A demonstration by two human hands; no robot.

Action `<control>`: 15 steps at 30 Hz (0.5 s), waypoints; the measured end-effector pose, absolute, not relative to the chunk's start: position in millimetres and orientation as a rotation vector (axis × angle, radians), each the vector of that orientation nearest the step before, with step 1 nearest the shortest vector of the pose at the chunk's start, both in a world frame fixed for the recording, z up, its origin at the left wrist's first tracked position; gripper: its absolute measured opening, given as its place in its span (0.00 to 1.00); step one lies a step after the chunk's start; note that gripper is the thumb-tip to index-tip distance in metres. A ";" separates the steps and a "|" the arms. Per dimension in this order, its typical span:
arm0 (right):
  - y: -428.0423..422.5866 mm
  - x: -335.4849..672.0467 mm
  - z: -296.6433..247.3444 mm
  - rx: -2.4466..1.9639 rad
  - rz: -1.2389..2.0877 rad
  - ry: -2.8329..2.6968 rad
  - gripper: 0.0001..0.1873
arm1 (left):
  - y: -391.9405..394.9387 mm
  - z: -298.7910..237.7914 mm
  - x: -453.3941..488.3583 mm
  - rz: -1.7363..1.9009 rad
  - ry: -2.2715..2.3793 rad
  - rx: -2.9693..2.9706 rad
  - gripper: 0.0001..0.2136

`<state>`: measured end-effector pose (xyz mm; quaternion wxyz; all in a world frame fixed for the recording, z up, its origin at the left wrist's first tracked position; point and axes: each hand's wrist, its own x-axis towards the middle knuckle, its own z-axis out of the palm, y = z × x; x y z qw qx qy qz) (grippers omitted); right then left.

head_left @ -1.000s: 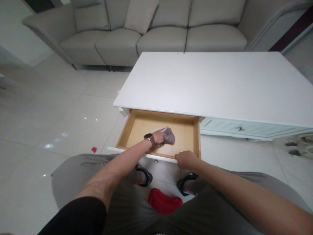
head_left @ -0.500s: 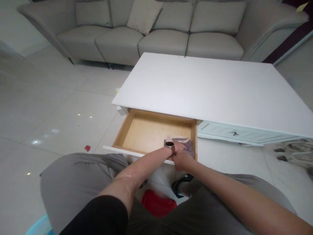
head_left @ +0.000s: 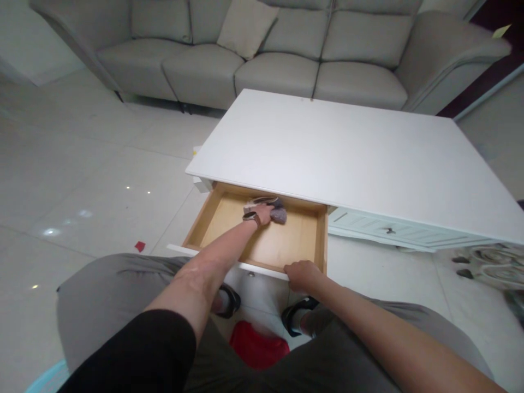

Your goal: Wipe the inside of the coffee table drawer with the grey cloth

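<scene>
My left hand (head_left: 262,213), with a watch at its wrist, presses a crumpled greyish-purple cloth (head_left: 279,214) against the inside of a wooden drawer (head_left: 282,240), near its back. The drawer is pulled out of a white coffee table (head_left: 352,153). Its front panel is gripped at the right end by my right hand (head_left: 303,277), with the fingers curled over the top edge. A small round knob (head_left: 251,274) shows on the drawer front, left of that hand.
Behind the table stands a grey sofa (head_left: 282,76). A second drawer with a dark knob (head_left: 390,231) is closed at the right. On the floor lie a red object (head_left: 258,346) between my feet and a red scrap (head_left: 140,246). A light blue rim (head_left: 49,377) shows at lower left.
My left hand has moved the cloth from the drawer's front right corner to the back, left of its middle. My right hand stays at the drawer's front edge.
</scene>
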<state>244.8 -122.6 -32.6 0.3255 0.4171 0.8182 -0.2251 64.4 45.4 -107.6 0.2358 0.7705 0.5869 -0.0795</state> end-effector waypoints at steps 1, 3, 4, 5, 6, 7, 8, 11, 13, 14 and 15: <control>-123.4 245.9 -34.5 1.099 -0.589 2.160 0.20 | 51.7 -108.6 40.6 -0.238 1.684 2.092 0.22; -124.8 247.5 -38.8 1.103 -0.592 2.182 0.19 | 57.3 -112.7 -7.9 -0.277 1.829 2.044 0.23; -125.3 248.0 -40.8 1.104 -0.595 2.191 0.18 | 57.1 -115.6 -29.9 -0.278 1.954 1.991 0.24; -125.7 248.2 -42.6 1.106 -0.597 2.199 0.18 | 55.5 -118.9 -48.5 -0.271 2.056 1.941 0.26; -125.9 248.2 -43.9 1.107 -0.599 2.204 0.18 | 52.8 -122.4 -62.4 -0.240 2.106 1.925 0.28; -125.9 248.1 -44.8 1.107 -0.601 2.206 0.18 | 49.4 -125.7 -70.8 -0.208 2.131 1.916 0.29; -125.9 247.9 -45.0 1.107 -0.601 2.209 0.17 | 45.7 -128.7 -73.3 -0.168 2.145 1.903 0.30; -125.1 247.7 -43.5 1.099 -0.596 2.213 0.18 | 36.7 -134.2 -52.6 0.029 2.216 1.770 0.31; -124.7 247.8 -42.4 1.096 -0.593 2.215 0.18 | 34.8 -134.9 -28.5 0.285 2.337 1.551 0.32; -124.7 248.0 -42.1 1.094 -0.593 2.213 0.18 | 35.2 -134.6 -17.4 0.446 2.391 1.405 0.33; -124.7 248.1 -42.1 1.092 -0.595 2.210 0.18 | 36.4 -133.8 -8.1 0.614 2.422 1.246 0.33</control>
